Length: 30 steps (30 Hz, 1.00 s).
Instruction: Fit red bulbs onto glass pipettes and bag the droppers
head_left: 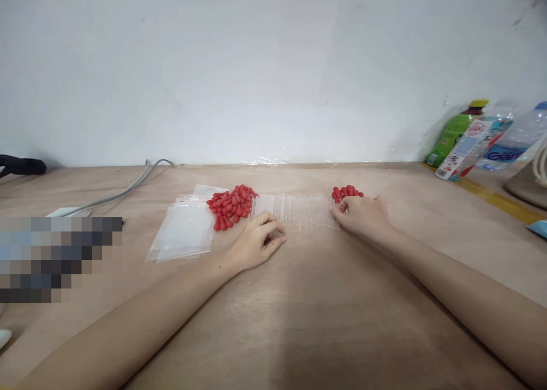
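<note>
Plain white wall at the back, light wooden table in front. Flat in the middle of the table, a row of clear little tubes, side by side like a mat. Just left of the row, touching its end, a big pile of red caps. At the far right corner of the row, a small pile of red caps. Left of the big pile, a few clear plastic bags, flat and loosely stacked.

Left hand at the near left end of the tubes, resting on the table, fingers curled in, tips close to the thumb. Holding something or not: cannot tell. Right hand at the right end of the row, palm down, fingers bent onto the tubes, just beside the small pile. Pinching something or not: cannot tell either. Both bare arms stretched long across the table.

Far left, a grey cable along the table. Far right, by the wall, a few bottles leaning over, one green, the others clear with blue labels.
</note>
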Each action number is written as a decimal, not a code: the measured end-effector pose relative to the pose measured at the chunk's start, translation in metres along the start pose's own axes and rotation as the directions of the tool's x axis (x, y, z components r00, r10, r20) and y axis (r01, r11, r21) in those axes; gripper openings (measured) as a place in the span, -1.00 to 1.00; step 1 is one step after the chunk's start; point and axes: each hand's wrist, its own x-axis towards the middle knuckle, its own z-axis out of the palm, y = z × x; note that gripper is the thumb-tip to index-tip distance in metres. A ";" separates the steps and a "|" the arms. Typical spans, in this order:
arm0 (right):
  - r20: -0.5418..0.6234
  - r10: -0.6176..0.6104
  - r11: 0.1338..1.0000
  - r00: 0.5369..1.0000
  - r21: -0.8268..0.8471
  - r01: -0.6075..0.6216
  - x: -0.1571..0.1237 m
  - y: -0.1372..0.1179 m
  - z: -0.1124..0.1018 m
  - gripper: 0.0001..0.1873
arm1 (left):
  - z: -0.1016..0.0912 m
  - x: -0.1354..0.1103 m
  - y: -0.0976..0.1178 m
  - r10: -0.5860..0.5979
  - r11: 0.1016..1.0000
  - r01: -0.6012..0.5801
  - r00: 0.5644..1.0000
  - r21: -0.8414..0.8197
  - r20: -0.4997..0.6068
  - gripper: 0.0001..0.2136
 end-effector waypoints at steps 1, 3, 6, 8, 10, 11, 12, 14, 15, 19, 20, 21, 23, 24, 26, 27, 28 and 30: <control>0.004 0.001 1.000 1.000 -0.016 -0.001 0.000 -0.001 0.001 -0.63 | 0.000 0.000 0.000 0.002 1.000 -0.002 1.000 -0.003 0.001 -0.88; 0.000 -0.007 0.999 1.000 -0.036 0.007 0.001 -0.002 0.003 -0.63 | 0.000 0.000 0.000 0.006 1.000 -0.006 1.000 -0.009 0.002 -0.88; -0.031 -0.005 0.999 1.000 -0.053 0.004 0.003 -0.003 0.007 -0.67 | 0.000 0.001 0.001 -0.001 1.000 0.001 1.000 -0.009 0.002 -0.89; -0.063 -0.009 0.998 0.998 -0.056 0.005 0.005 -0.004 0.009 -0.71 | 0.000 0.001 0.002 -0.009 1.000 0.009 1.000 -0.008 0.001 -0.90; -0.079 -0.008 0.999 0.997 -0.051 0.004 0.006 -0.004 0.011 -0.75 | 0.001 0.001 0.002 -0.011 1.000 0.011 1.000 -0.006 -0.001 -0.90; -0.076 -0.003 0.999 0.997 -0.047 -0.001 0.007 -0.003 0.012 -0.77 | 0.001 0.001 0.002 -0.011 1.000 0.011 1.000 -0.004 -0.003 -0.91; -0.071 0.004 0.999 0.997 -0.043 -0.007 0.007 -0.003 0.013 -0.79 | 0.000 0.001 0.002 -0.012 1.000 0.012 1.000 -0.001 -0.004 -0.91; -0.066 0.008 0.999 0.998 -0.035 -0.010 0.009 -0.002 0.014 -0.81 | 0.000 0.001 0.002 -0.015 1.000 0.015 1.000 0.005 -0.003 -0.91; -0.064 0.006 1.000 0.998 -0.028 -0.008 0.009 -0.002 0.014 -0.80 | 0.000 0.001 0.003 -0.018 1.000 0.018 1.000 0.009 -0.002 -0.91; -0.017 0.033 0.999 0.999 0.020 -0.032 0.007 -0.004 0.011 -0.69 | 0.000 0.000 0.003 -0.030 0.999 0.030 0.999 0.022 -0.017 -0.90; -0.006 0.044 0.998 0.999 0.037 -0.044 0.006 -0.006 0.010 -0.67 | 0.000 0.000 0.003 -0.029 0.999 0.030 0.999 0.030 -0.029 -0.89; -0.012 0.050 0.997 0.999 0.056 -0.049 0.004 -0.008 0.009 -0.67 | 0.000 0.001 0.003 -0.028 0.999 0.030 0.998 0.043 -0.049 -0.89; -0.089 0.036 0.995 0.995 0.094 -0.028 -0.003 -0.013 0.007 -0.71 | -0.003 0.003 0.001 -0.022 0.995 0.032 0.993 0.091 -0.115 -0.90; -0.158 0.014 0.994 0.987 0.107 0.003 -0.007 -0.015 0.008 -0.75 | -0.006 0.004 -0.001 -0.019 0.992 0.039 0.987 0.123 -0.160 -0.89; -0.313 -0.064 0.989 0.948 0.105 0.102 -0.016 -0.019 0.012 -0.80 | -0.016 0.009 -0.007 -0.023 0.977 0.076 0.967 0.198 -0.253 -0.87; -0.381 -0.120 0.982 0.917 0.092 0.167 -0.020 -0.019 0.015 -0.82 | -0.024 0.012 -0.011 -0.035 0.965 0.107 0.958 0.240 -0.286 -0.86; -0.437 -0.178 0.969 0.882 0.076 0.234 -0.024 -0.020 0.018 -0.83 | -0.033 0.015 -0.016 -0.055 0.947 0.147 0.951 0.285 -0.306 -0.86; -0.500 -0.285 0.933 0.818 0.050 0.356 -0.030 -0.019 0.024 -0.83 | -0.052 0.019 -0.028 -0.131 0.901 0.251 0.935 0.354 -0.329 -0.87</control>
